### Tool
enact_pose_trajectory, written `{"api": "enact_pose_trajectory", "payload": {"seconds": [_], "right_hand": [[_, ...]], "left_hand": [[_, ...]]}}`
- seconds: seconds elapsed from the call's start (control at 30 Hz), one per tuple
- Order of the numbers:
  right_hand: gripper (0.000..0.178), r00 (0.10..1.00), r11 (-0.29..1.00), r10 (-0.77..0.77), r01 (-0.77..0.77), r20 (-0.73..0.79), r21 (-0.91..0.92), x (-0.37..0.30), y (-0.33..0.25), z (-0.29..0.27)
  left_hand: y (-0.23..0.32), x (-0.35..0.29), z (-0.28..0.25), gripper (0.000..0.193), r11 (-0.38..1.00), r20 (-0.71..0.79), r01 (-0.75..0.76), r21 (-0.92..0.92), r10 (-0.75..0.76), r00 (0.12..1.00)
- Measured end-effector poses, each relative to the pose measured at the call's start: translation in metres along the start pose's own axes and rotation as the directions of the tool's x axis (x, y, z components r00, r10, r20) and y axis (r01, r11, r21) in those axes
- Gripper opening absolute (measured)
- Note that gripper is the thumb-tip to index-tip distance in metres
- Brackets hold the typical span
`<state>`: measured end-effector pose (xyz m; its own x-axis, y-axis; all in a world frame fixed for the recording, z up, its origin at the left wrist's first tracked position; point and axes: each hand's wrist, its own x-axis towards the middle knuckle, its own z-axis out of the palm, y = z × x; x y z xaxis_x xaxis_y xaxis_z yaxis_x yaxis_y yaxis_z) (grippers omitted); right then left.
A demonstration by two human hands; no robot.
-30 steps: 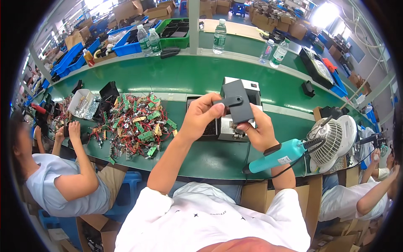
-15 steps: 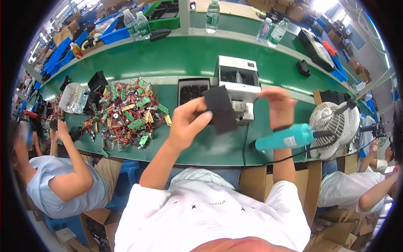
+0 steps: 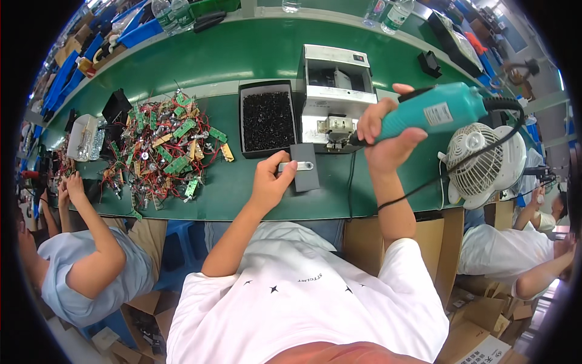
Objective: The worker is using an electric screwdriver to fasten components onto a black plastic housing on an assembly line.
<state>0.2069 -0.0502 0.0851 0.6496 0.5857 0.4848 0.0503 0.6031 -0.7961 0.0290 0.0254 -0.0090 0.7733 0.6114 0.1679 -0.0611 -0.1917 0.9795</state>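
My left hand [image 3: 268, 187] holds a flat black plastic case [image 3: 307, 180] low over the bench, thumb pressed by a short silver metal strip [image 3: 298, 165] on the case. In my right hand [image 3: 383, 148] is a teal electric screwdriver [image 3: 433, 113], gripped near its front end. The screwdriver tilts, its dark tip pointing left at the metal outlet [image 3: 341, 126] of a white screw feeder [image 3: 341, 96]; whether the tip touches it I cannot tell. Left of the feeder stands a black tray [image 3: 296, 118] with many small black screws [image 3: 265, 121].
Circuit boards [image 3: 167, 145] with red wires lie heaped on the green bench [image 3: 224, 203] at left. A white fan [image 3: 482, 161] stands at right, the screwdriver's cord passing in front. People sit on both sides. Bottles [image 3: 397, 15] line the back shelf.
My right hand has taken hold of the hanging electric screwdriver and brought it up to the feeder. My left hand lowered and turned the black case; the silver strip now shows on it.
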Motion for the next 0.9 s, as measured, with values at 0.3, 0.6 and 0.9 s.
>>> {"api": "enact_pose_trajectory", "payload": {"seconds": [0.3, 0.6, 0.9], "right_hand": [[0.089, 1.0, 0.996, 0.012, -0.011, 0.015, -0.09, 0.006, 0.019, 0.01], [0.081, 0.994, 0.999, -0.041, 0.04, 0.099, 0.009, -0.001, 0.028, 0.001], [0.093, 0.983, 0.986, 0.138, -0.148, 0.123, 0.076, -0.008, -0.011, 0.026]], "left_hand": [[-0.01, -0.003, 0.002, 0.016, 0.994, -0.07, -0.004, -0.105, -0.004, 0.998], [-0.013, -0.004, 0.001, 0.018, 0.994, -0.051, 0.006, -0.109, -0.012, 0.999], [-0.015, -0.005, 0.001, 0.019, 0.995, -0.072, -0.012, -0.103, 0.005, 0.997]]}}
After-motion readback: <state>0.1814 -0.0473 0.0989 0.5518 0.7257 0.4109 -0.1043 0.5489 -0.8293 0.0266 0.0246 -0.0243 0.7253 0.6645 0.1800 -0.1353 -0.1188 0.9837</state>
